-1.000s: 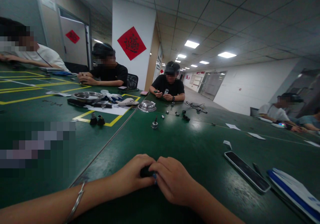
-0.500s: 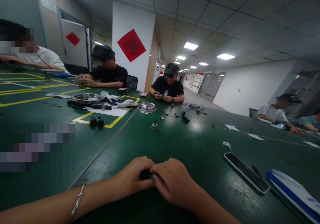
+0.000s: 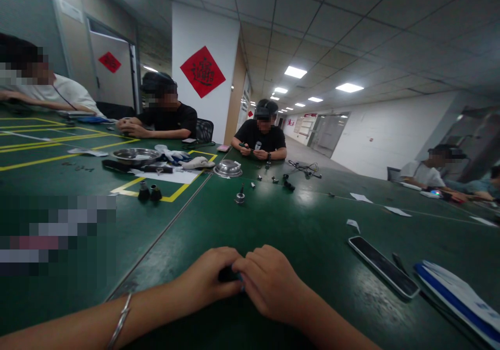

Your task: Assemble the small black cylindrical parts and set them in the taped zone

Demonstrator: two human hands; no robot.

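Observation:
My left hand (image 3: 207, 279) and my right hand (image 3: 269, 285) rest together on the green table (image 3: 304, 225) near its front edge. Both are curled, fingers meeting around a small black object (image 3: 228, 274) that shows only as a dark sliver between them. A silver bracelet (image 3: 119, 321) circles my left wrist. What the black part is cannot be made out.
A phone (image 3: 383, 266) lies face up to the right, with a pen (image 3: 400, 262) and a blue-edged booklet (image 3: 457, 298) beyond it. Small metal parts (image 3: 240, 198), a steel bowl (image 3: 228, 168), another bowl (image 3: 136, 155) and gloves (image 3: 174, 153) lie farther out. Several people sit around the table.
My hands stay pressed together on the black object; the fingers shift only slightly. The view has drifted a little.

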